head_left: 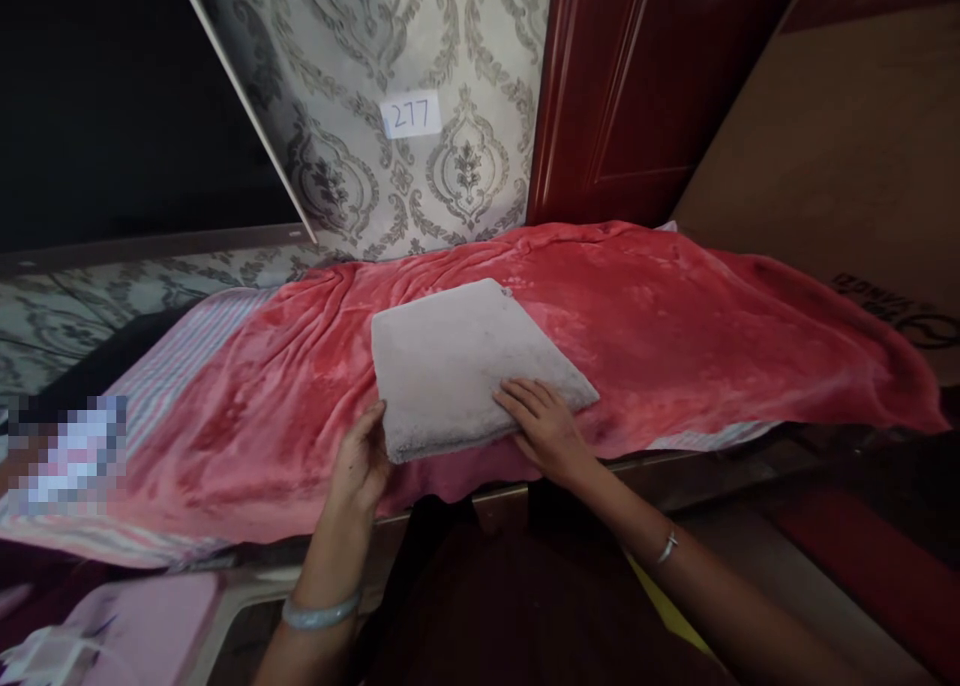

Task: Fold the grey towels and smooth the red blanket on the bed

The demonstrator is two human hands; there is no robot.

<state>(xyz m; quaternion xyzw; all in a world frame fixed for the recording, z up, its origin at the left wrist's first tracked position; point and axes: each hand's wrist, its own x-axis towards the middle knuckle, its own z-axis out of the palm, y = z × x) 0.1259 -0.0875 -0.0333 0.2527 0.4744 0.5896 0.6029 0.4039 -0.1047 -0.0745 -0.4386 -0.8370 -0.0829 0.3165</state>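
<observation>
A folded light grey plush cloth (442,366) lies on a red plush blanket (645,336) in front of me, with one corner pointing to the right. My left hand (364,461) is closed at the cloth's left front corner, fingertips against its side edge. My right hand (544,426) grips the front edge, right of the middle. Its fingers lie together on top of the cloth, and the thumb is down by the edge. The underside of the cloth is hidden.
Striped fabric (199,341) shows from under the blanket at the left. A large dark screen (135,106) stands behind at left, near patterned wallpaper with a paper label (411,114) reading 277. A cardboard box (847,156) is at right, a pink stool-like surface (142,616) at lower left.
</observation>
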